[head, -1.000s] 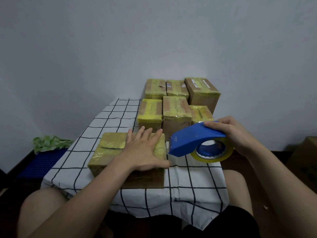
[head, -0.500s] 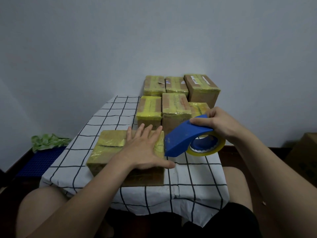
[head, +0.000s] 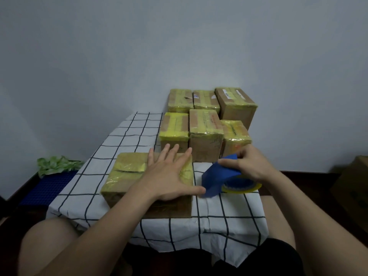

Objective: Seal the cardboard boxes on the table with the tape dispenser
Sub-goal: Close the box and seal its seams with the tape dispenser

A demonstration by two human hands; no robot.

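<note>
Gripping the tape dispenser, right hand has lowered beside the box; left hand stays pressed flat.

I see a white, black-gridded cloth, a green leafy bundle on a blue mat at left, 1 brown carton at far right, grey wall behind.

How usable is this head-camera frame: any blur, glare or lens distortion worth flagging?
Head view: dim, flat, cool light with only soft shadows. The right hand and blue tape dispenser look slightly smeared, while the left hand and front box are sharper. There is mild sheen on that box's yellow tape, nothing blown out. The wide-angle lens splays the checked tablecloth lines.
</note>
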